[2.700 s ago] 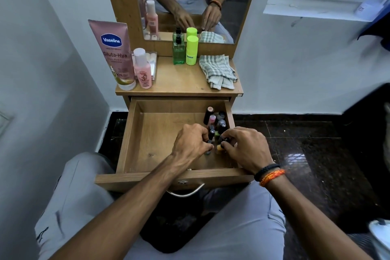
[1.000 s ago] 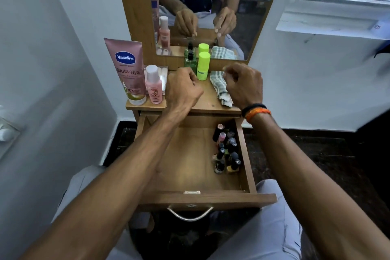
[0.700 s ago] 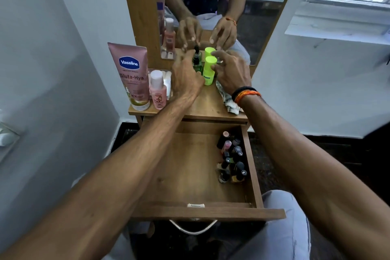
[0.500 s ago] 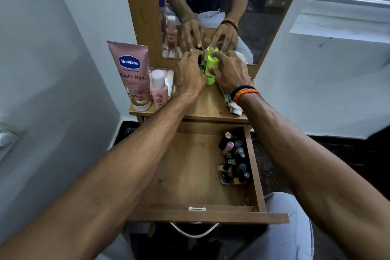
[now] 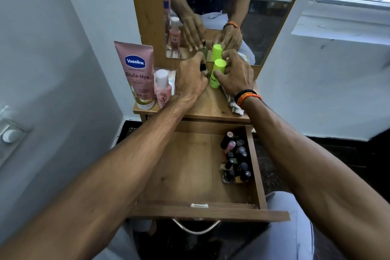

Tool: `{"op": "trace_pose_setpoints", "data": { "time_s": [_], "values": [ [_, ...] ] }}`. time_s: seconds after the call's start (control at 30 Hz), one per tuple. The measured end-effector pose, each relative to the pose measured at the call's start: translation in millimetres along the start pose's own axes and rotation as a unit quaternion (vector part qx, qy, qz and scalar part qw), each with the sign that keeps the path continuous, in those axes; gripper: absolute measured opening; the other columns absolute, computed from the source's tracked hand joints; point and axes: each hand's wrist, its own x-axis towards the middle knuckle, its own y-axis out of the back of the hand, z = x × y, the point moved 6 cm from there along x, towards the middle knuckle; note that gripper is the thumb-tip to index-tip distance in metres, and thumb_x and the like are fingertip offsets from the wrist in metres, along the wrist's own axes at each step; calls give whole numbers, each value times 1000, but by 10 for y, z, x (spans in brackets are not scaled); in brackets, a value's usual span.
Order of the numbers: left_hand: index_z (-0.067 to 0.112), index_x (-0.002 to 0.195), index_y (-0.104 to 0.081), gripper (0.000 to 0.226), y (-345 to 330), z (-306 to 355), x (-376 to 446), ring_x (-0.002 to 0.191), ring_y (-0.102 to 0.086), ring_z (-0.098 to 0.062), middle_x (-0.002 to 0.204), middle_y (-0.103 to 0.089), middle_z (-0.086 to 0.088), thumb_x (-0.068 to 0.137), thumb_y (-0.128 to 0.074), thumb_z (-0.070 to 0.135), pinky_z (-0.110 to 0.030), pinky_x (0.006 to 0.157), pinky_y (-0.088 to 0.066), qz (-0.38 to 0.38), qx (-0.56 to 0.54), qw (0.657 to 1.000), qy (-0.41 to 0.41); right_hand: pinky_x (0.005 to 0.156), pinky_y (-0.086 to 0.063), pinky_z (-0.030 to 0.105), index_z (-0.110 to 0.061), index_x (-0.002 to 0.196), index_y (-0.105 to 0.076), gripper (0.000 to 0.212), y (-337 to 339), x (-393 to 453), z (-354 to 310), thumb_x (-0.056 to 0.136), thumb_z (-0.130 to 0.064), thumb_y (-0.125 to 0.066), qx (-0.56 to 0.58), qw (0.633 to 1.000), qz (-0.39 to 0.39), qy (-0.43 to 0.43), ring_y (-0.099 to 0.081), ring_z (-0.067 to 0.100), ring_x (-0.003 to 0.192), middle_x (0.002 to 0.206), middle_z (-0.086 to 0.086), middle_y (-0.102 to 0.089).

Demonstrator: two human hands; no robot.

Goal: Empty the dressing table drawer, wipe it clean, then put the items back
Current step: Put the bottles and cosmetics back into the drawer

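Open drawer (image 5: 190, 175) below the desk (image 5: 211, 110), bottles on top and inside.

On the desk, against its left edge, stands a tall tube (image 5: 138, 74); just right of it a small bottle (image 5: 163, 88), with a tray (image 5: 172, 76) behind that. Toward the back, before the mirror (image 5: 263, 17), two bottles stand side by side: the left hand (image 5: 192, 79) wraps the pump bottle (image 5: 203, 66), the right hand (image 5: 237, 74) the capped bottle (image 5: 217, 73). A cloth (image 5: 234, 104) lies under the right wrist. Small bottles (image 5: 236, 158) cluster along the drawer's right wall.
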Motion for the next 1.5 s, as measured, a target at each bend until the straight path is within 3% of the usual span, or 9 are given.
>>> {"op": "trace_pose_setpoints", "data": {
  "time_s": [0.23, 0.5, 0.57, 0.7, 0.8, 0.93, 1.17, 1.3, 1.5],
  "values": [
    [10, 90, -63, 15, 143, 68, -248, 77, -66, -19, 81, -69, -2, 79, -73, 4, -40, 68, -58, -51, -52, 997, -16, 76, -39, 28, -14, 120, -66, 44, 51, -162, 61, 83, -37, -71, -1, 1000, -23, -13, -55, 19, 94, 109, 6, -63],
    [13, 103, -65, 28, 429, 82, -626, 87, -64, -10, 90, -66, 7, 79, -79, 14, -28, 80, -58, -100, -76, 992, -30, 78, -57, 39, -19, 104, -70, 37, 298, -732, 160, 76, -42, -79, 74, 997, 8, -16, -64, 17, 84, 97, -2, -66],
    [12, 112, -63, 37, 490, 66, -766, 88, -64, -9, 92, -67, 5, 79, -81, 15, -14, 76, -53, -112, -68, 991, -25, 76, -59, 34, -18, 103, -69, 36, 369, -887, 160, 77, -40, -80, 91, 996, 10, -19, -65, 14, 83, 98, -1, -67],
    [10, 118, -60, 43, 569, 51, -1105, 90, -64, -12, 95, -71, 2, 80, -80, 14, -23, 81, -54, -153, -55, 986, -33, 73, -58, 20, -17, 105, -68, 38, 560, -1196, 95, 78, -39, -81, 111, 994, -1, -16, -66, 8, 83, 101, -1, -68],
    [13, 119, -59, 44, 599, 12, -1370, 92, -63, -9, 97, -72, 5, 81, -81, 17, -8, 71, -43, -186, -44, 981, -28, 71, -56, 17, -15, 108, -68, 39, 695, -1452, 24, 78, -36, -82, 112, 993, -37, -8, -66, 7, 83, 100, -1, -68],
    [16, 122, -59, 47, 556, -2, -1710, 95, -67, -9, 101, -73, 3, 81, -82, 19, -23, 76, -60, -245, -69, 967, -16, 71, -55, 13, -15, 109, -67, 38, 801, -1794, -27, 78, -31, -82, 115, 986, -117, 9, -66, 4, 83, 93, -11, -65],
    [19, 117, -60, 46, 322, 44, -2089, 96, -68, -7, 102, -73, 6, 78, -84, 20, -13, 71, -49, -316, -73, 946, 2, 74, -61, 31, -17, 109, -70, 42, 793, -2215, 156, 73, -35, -83, 79, 973, -216, -25, -70, 6, 83, 96, -6, -72],
    [19, 118, -59, 46, 183, 95, -2178, 100, -68, -9, 107, -73, 6, 79, -83, 24, -26, 83, -55, -341, -65, 938, -2, 74, -61, 31, -16, 105, -70, 39, 778, -2327, 259, 73, -33, -85, 44, 974, -220, -34, -68, 7, 81, 93, -5, -71],
    [18, 116, -58, 43, 35, 115, -2273, 96, -70, -10, 107, -74, 3, 81, -82, 23, -15, 72, -50, -350, -65, 934, -6, 74, -59, 34, -21, 103, -68, 38, 702, -2441, 409, 74, -40, -83, -32, 966, -254, -35, -63, 10, 83, 94, -6, -66]
  ]
}}
